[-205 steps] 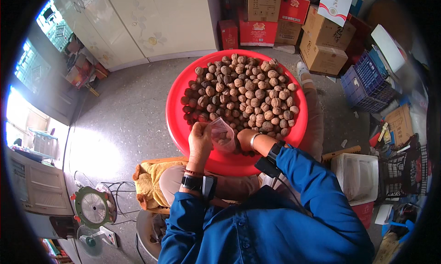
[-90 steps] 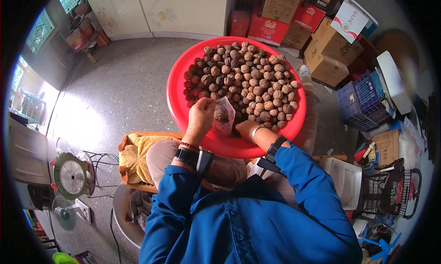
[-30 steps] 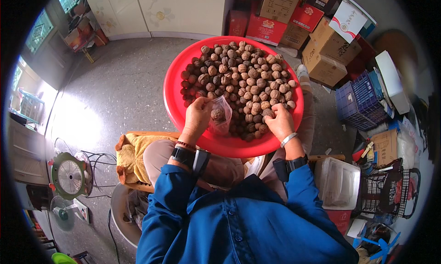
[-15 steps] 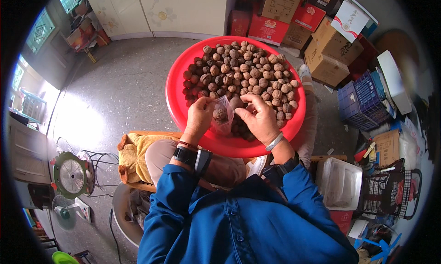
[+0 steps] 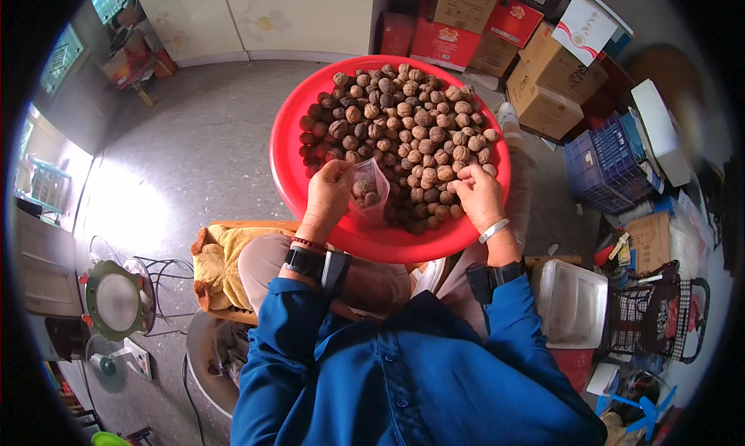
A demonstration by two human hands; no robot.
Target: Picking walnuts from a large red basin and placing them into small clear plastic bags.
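Leftmost, the left hand (image 5: 330, 190) pinches a small clear bag (image 5: 366, 200) holding a few walnuts, over the near rim of the red basin (image 5: 289, 170). Right of it, the right hand (image 5: 479, 197) closes its fingers on walnuts (image 5: 403, 128) in the pile.

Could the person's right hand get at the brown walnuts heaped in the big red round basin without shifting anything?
Probably yes. The right hand already rests on the brown walnuts at the near side of the red round basin, and nothing covers the heap. The left hand holds a small clear plastic bag off to one side.
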